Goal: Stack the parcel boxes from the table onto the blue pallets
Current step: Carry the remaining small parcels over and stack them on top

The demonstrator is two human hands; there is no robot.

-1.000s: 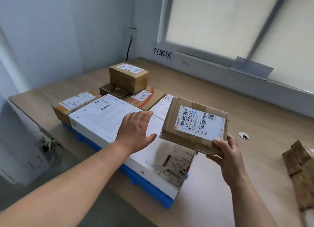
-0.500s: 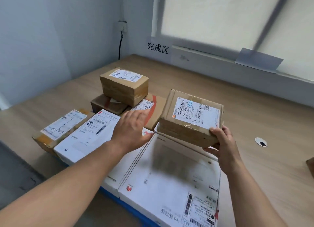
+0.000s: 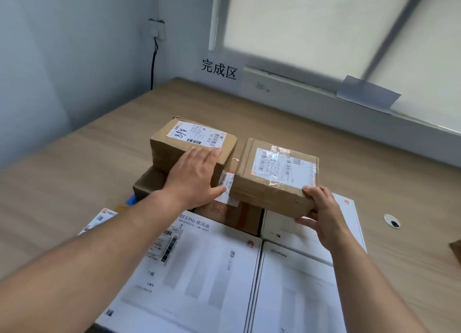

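Note:
My right hand (image 3: 324,215) grips the near right corner of a brown labelled parcel (image 3: 272,175), held over the flat brown box (image 3: 232,215) and a white box (image 3: 311,230); I cannot tell whether it rests on them. My left hand (image 3: 197,178) lies flat with fingers spread against the near side of the brown parcel marked A68 (image 3: 192,143), which sits on a lower brown box (image 3: 147,185). Two large white boxes (image 3: 199,270) lie side by side in front. A sliver of blue pallet (image 3: 130,200) shows at the left under the stack.
The boxes stand on a wooden surface (image 3: 299,123) reaching back to a grey wall and window ledge. A small round cap (image 3: 392,221) lies to the right. Another labelled parcel (image 3: 99,220) peeks out behind my left forearm. A black cable (image 3: 152,66) hangs in the corner.
My right hand has carried the brown parcel forward and lowered it beside the A68 parcel. My left hand has moved from the white box onto the A68 parcel. The view has moved closer.

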